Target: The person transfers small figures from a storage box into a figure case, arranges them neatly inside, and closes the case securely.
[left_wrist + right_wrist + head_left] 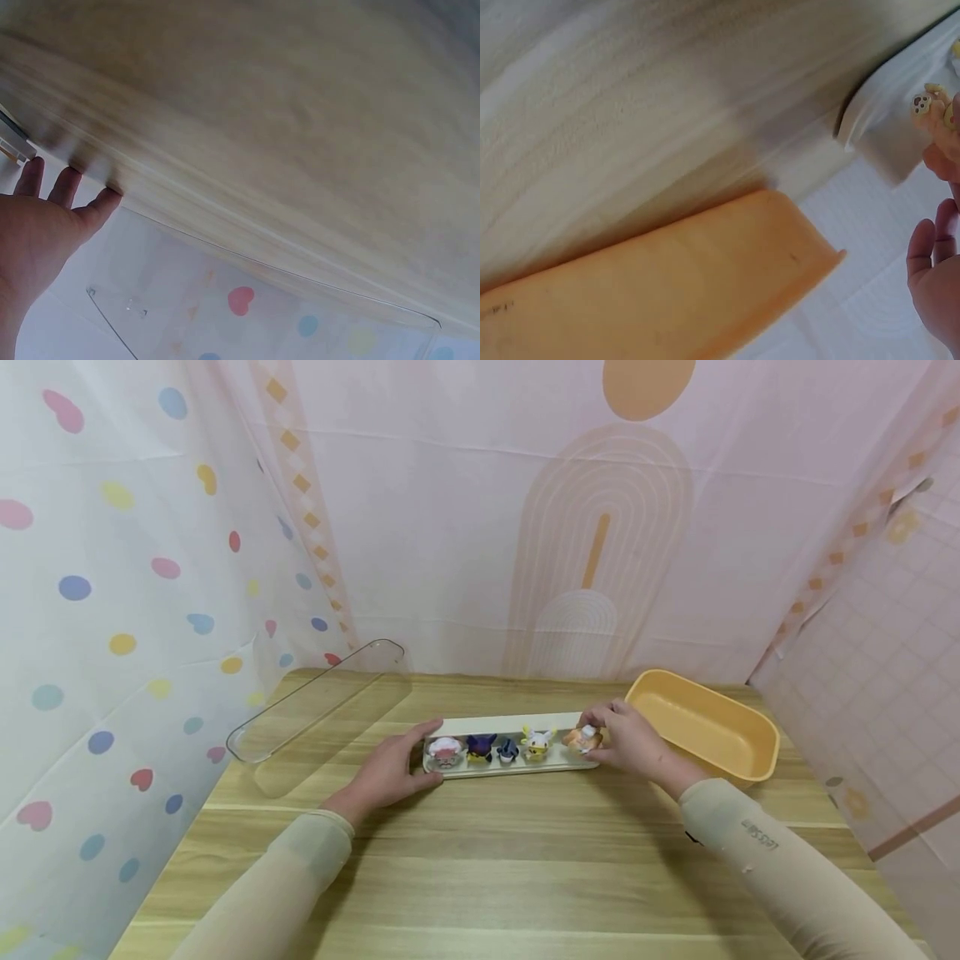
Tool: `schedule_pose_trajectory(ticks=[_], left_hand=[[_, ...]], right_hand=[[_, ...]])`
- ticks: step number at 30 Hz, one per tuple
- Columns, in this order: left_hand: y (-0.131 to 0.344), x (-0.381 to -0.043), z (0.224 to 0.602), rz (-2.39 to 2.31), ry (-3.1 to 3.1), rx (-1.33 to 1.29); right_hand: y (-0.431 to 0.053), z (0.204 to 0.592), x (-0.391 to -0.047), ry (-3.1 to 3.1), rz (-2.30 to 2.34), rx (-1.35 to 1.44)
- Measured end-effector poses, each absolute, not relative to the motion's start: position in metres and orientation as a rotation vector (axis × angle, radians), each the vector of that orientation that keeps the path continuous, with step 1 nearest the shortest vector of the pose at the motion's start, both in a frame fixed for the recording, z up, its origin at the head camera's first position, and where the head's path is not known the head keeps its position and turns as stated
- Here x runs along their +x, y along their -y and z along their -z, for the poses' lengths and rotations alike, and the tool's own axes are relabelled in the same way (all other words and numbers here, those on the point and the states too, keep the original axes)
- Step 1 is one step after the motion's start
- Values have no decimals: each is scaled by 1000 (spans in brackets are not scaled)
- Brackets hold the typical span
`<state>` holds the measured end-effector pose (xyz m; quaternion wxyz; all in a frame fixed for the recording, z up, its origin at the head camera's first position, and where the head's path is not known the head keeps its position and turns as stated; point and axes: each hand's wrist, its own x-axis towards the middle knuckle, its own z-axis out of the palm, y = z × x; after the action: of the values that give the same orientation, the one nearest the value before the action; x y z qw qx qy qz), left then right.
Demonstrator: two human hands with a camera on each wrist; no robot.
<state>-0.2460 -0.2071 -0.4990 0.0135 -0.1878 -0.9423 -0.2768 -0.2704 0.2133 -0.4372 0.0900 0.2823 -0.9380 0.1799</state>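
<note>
A long white display tray lies on the wooden table with a row of small figurines on it. From the left come a white-and-pink figurine, a purple-and-yellow one, a small dark blue one and a white-and-yellow one. My left hand holds the tray's left end, index finger at the back corner and thumb at the front. At the right end, my right hand pinches an orange figurine with a white top; its paw-marked foot shows in the right wrist view.
A clear plastic cover leans at the table's back left, beside the dotted curtain. To the right of the tray sits a yellow-orange plastic bin. Pale patterned cloth hangs along the back and sides of the wooden table.
</note>
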Motion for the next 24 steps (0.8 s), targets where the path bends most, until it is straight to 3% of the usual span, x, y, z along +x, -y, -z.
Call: schedule_pose_trajectory(ticks=[24], left_hand=[[207, -245, 498, 868, 2944, -572]], right_hand=[[-208, 446, -272, 2828, -630, 787]])
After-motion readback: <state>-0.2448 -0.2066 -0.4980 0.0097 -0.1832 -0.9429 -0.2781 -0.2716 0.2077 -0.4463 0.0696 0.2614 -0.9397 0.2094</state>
